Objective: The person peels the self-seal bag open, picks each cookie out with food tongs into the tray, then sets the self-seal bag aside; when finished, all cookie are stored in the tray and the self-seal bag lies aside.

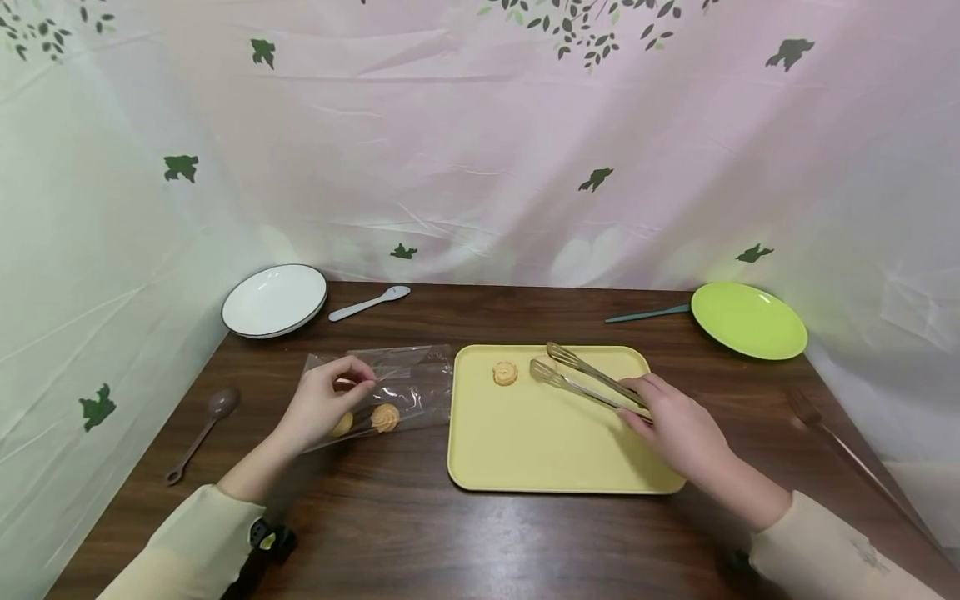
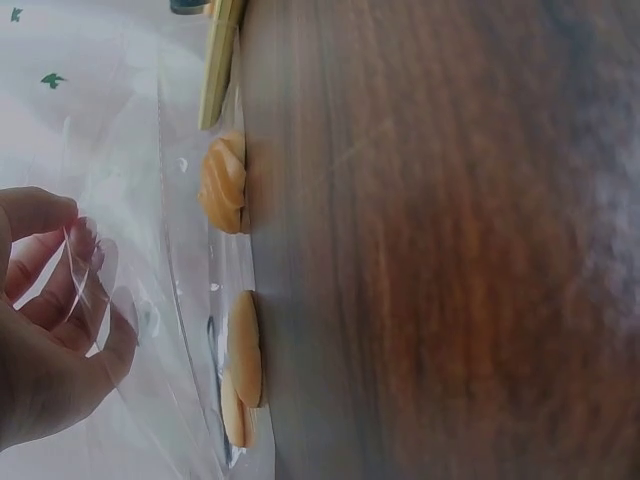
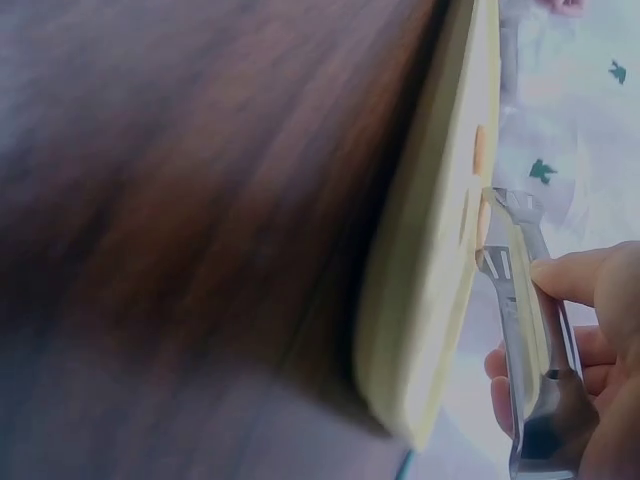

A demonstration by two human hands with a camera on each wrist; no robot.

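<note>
A pale curtain (image 1: 480, 125) printed with green leaves and birds fills the upper part of the frame, behind a dark wood-grain table (image 1: 420, 542). Right of center lies a yellow tray (image 1: 532, 450), its long axis running left to right. The right hand (image 1: 678, 429), at the tray's right side, grips metal tongs (image 1: 592, 372); they slant from the hand toward the upper left, their tips parted on either side of a cookie (image 1: 548, 362). Whether they touch it cannot be told. Another cookie (image 1: 505, 373) lies to its left on the tray, near the far rim.

Left of center, the left hand (image 1: 324, 400) pinches the film of a clear bag (image 1: 427, 387) between thumb and fingers. The bag lies lengthwise left to right, its right end beside the tray's left edge, with a swirled cookie (image 1: 386, 417) and other cookies inside.

A white dish (image 1: 274, 300) and a pale spreader (image 1: 370, 303) sit farther up the left, above a brown spoon (image 1: 222, 403); a lime-green plate (image 1: 748, 321) lies at upper right.
</note>
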